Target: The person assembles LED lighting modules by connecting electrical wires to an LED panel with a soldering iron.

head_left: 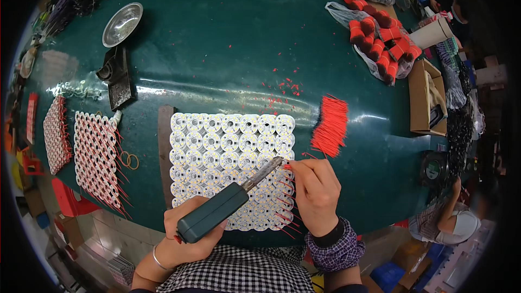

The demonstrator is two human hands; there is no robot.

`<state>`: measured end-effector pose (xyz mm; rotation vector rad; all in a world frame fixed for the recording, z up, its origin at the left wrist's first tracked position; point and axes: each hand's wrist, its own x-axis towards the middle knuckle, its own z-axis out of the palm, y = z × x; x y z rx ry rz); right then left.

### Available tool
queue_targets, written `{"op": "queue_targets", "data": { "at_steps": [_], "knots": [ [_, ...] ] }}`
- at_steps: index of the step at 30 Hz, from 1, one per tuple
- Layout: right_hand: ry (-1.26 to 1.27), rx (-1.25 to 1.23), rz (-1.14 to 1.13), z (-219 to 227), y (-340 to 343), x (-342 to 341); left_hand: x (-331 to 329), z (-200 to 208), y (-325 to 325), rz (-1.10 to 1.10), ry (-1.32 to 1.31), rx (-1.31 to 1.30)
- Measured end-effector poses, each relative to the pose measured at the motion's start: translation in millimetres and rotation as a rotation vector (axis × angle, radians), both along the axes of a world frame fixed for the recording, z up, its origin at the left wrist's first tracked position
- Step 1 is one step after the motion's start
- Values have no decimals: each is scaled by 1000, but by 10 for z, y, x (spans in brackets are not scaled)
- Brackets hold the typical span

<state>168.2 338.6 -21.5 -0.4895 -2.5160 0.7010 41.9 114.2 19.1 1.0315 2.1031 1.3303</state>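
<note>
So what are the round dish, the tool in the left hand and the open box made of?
Round dish: probably metal, perhaps steel; silvery, with glossy reflections.
Tool: handle apparently dark green moulded plastic, smooth and fairly matte; the shaft looks like worn metal, grey and mottled.
Open box: likely cardboard, plain matte brown with thin walls.

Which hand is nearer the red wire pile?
Right. Right hand is just on the near side of the pile; left hand, holding the tool, is farther away, lower left.
</note>
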Motion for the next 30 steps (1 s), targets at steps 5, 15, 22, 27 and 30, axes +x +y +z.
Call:
{"op": "queue_targets", "data": {
  "at_steps": [5,15,22,27,30],
  "knots": [
    [-5,5,10,-38,13,4,10,-18,41,24,-76,-18],
    [-21,15,13,-47,16,-1,28,-52,42,39,-105,-76],
    [-28,19,7,-43,13,-9,-89,109,-10,43,150,-5],
    [-24,22,13,1,-22,-38,-156,363,-676,799,197,-2],
    [-67,-9,-41,30,6,13,-435,541,-233,455,470,375]
  ]
}}
